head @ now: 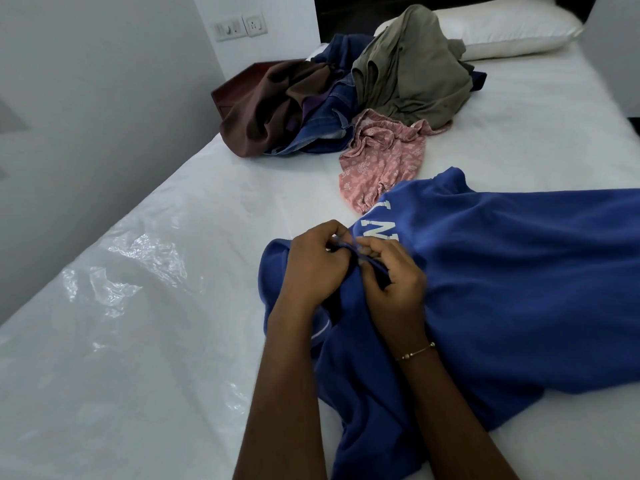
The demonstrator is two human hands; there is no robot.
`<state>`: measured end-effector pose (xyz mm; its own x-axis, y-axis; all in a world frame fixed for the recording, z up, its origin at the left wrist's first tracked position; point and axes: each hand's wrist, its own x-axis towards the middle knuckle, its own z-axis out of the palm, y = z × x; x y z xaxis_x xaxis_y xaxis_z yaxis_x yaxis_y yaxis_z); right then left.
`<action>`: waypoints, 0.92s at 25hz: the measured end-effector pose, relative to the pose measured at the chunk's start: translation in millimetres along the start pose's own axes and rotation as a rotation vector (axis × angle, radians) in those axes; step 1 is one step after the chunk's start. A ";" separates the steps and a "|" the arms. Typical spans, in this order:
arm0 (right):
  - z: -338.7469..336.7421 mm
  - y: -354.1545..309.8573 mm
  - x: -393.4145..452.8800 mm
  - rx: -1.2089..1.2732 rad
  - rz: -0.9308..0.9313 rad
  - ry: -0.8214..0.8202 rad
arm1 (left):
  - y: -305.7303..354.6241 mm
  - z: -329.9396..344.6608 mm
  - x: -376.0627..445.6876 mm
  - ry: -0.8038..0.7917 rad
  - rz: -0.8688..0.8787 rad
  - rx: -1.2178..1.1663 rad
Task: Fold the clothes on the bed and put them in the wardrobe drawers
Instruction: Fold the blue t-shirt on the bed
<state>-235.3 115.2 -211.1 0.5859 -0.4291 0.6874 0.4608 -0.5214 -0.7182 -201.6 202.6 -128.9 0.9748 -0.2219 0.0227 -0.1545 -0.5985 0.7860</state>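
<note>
both hands pinch one edge of the blue shirt [502, 271]: left hand [313, 263] and right hand [391, 275], fingers curled and touching, at centre. shirt lies spread on the bed [173, 306] toward 3 o'clock. pink garment [384, 157] just beyond; clothes pile [346, 91] at 12 o'clock; pillow [512, 32] at 1 o'clock.

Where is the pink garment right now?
In the head view, the pink garment lies mid-bed, just beyond the blue shirt, at the near edge of the clothes pile.
</note>
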 end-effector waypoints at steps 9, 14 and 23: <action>-1.2 -7.5 -0.9 0.048 0.177 0.056 | 5.0 -7.6 -3.9 0.004 -0.178 -0.339; -11.7 4.1 5.5 -0.326 0.184 -0.029 | -2.5 -6.9 -0.5 0.285 -0.174 -0.320; -11.2 5.9 33.8 -0.498 0.256 -0.558 | -22.6 -13.2 2.2 0.495 -0.090 0.242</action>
<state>-220.2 89.3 -190.9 0.9420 -0.2158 0.2571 -0.0090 -0.7819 -0.6233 -193.9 225.8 -138.4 0.9360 0.1913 0.2955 -0.0428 -0.7713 0.6351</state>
